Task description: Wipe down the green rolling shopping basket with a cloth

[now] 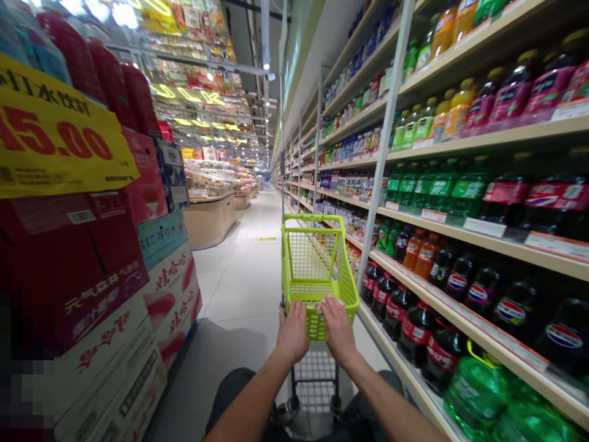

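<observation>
A lime-green shopping cart (316, 326) with a plastic basket stands right in front of me. Nothing is visible inside its basket. My left hand (293, 334) rests over the left part of the near rim, its fingers bent over the edge. My right hand (338, 328) grips the same rim farther right. Under its fingertips shows a small pale, crumpled patch (329, 302), possibly a wipe or tissue; I cannot make out which. The undersides of both hands are hidden.
Drink shelves (488, 236) run along the right, close to the cart. Stacked drink cartons (170, 294) with a yellow price sign (59, 132) stand on the left. A tall thin pole (282, 153) rises beside the cart. The white tiled aisle (248, 264) stretches ahead past a rounded display counter (209, 221).
</observation>
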Demonstrator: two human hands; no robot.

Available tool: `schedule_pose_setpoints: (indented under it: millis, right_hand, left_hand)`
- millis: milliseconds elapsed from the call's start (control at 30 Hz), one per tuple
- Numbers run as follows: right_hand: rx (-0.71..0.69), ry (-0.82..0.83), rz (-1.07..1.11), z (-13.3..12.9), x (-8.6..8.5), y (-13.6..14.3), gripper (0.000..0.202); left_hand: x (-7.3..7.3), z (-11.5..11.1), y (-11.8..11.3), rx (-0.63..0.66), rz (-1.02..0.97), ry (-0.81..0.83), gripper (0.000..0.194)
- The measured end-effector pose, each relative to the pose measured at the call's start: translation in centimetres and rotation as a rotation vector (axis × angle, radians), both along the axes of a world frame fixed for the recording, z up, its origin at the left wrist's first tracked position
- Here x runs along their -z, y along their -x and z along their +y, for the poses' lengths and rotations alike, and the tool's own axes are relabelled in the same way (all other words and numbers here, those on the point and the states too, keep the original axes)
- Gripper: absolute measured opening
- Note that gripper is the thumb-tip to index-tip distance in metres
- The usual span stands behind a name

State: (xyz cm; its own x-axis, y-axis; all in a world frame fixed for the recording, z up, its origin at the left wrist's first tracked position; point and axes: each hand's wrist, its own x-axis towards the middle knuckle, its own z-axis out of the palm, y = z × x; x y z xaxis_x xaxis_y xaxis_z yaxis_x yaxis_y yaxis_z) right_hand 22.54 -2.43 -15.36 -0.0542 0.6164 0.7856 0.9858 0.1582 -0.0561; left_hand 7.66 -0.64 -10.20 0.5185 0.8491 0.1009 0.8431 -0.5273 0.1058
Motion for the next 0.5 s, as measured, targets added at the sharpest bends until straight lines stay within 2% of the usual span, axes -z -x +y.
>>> schedule_pose_setpoints:
  millis: [67,133,200,300,367,500]
  right_hand:
    - [-0.089,0.012,-0.047,0.6,0.1,1.9,0.053]
    - [-0.111,0.009,-0.061,0.8,0.0,1.8,0.052]
    - [-0.044,-0.014,-0.036,0.4,-0.2,-0.4,0.05]
    - [0.143,-0.066,0.036,-0.6,-0.5,-4.9,0.044]
    - [0.196,-0.078,0.051,-1.1,-0.4,-6.0,0.043]
    - [0.014,-0.04,-0.026,-0.9,0.4,-2.7,0.05]
  left_hand:
    - [-0.1,-0.1,0.1,0.012,0.028,0.004,0.07]
    - [-0.1,0.0,0.6,-0.001,0.038,-0.002,0.069]
    - [-0.1,0.2,1.0,-0.012,0.041,-0.009,0.069]
    - [0.0,0.4,1.2,-0.022,0.043,-0.001,0.07]
    - [0.1,0.3,0.8,-0.021,0.034,-0.003,0.071]
    - [0.1,-0.2,-0.1,0.055,0.022,-0.024,0.07]
